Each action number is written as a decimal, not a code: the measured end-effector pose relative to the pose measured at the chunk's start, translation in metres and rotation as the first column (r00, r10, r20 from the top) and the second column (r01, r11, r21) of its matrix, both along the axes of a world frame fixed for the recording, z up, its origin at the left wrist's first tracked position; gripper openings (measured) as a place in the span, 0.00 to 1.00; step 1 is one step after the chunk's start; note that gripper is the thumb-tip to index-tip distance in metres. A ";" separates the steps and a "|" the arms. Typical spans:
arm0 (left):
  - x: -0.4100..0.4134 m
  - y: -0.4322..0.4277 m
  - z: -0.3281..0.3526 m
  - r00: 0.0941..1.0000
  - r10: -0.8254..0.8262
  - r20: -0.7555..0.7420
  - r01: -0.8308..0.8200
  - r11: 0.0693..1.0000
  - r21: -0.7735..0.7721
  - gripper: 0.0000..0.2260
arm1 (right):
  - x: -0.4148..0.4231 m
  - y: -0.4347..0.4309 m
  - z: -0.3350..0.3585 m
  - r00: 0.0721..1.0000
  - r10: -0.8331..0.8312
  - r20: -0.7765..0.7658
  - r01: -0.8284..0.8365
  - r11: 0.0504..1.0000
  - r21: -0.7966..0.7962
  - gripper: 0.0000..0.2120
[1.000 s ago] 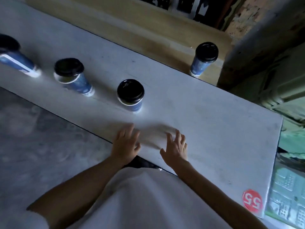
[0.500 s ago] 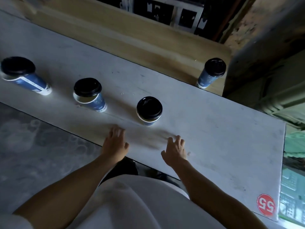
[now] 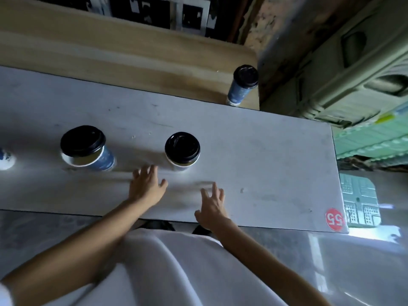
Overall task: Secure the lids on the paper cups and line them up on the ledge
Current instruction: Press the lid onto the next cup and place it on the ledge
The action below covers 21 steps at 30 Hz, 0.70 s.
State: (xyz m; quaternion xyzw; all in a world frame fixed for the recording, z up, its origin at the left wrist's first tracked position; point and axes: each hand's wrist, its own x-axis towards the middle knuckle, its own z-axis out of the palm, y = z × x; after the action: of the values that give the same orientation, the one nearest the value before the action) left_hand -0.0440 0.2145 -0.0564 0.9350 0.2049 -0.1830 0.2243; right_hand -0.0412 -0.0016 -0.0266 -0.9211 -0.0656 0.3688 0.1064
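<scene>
Two blue paper cups with black lids stand on the white table (image 3: 265, 151): one at centre (image 3: 182, 151), one to its left (image 3: 86, 149) whose lid sits crooked. A third cup's base (image 3: 5, 160) shows at the left edge. Another lidded cup (image 3: 241, 85) stands on the wooden ledge (image 3: 132, 62) at its right end. My left hand (image 3: 146, 187) hovers with spread fingers just in front and left of the centre cup, holding nothing. My right hand (image 3: 212, 206) is spread over the table, in front and right of that cup, holding nothing.
A red round sticker reading 55 (image 3: 334, 218) marks the table's near right corner. Green plastic crates (image 3: 364, 85) stand beyond the right edge. A rough pillar (image 3: 287, 40) rises right of the ledge. The grey floor (image 3: 33, 235) lies below the near table edge.
Both hands have moved forward over the table toward the centre cup. The view has shifted, so the cups appear lower and the leftmost cup is nearly out of frame.
</scene>
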 end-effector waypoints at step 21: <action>0.041 -0.001 0.056 0.950 0.168 0.264 0.044 0.764 -0.644 0.48 | 0.121 0.047 0.111 0.976 -0.166 0.143 0.063 0.836 0.544 0.33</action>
State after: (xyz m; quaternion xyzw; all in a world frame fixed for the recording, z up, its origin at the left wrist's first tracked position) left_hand -0.0031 0.2134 -0.0008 0.8109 0.1239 -0.0874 0.5652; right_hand 0.0796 0.0458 0.0842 -0.8867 -0.1202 0.2420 0.3751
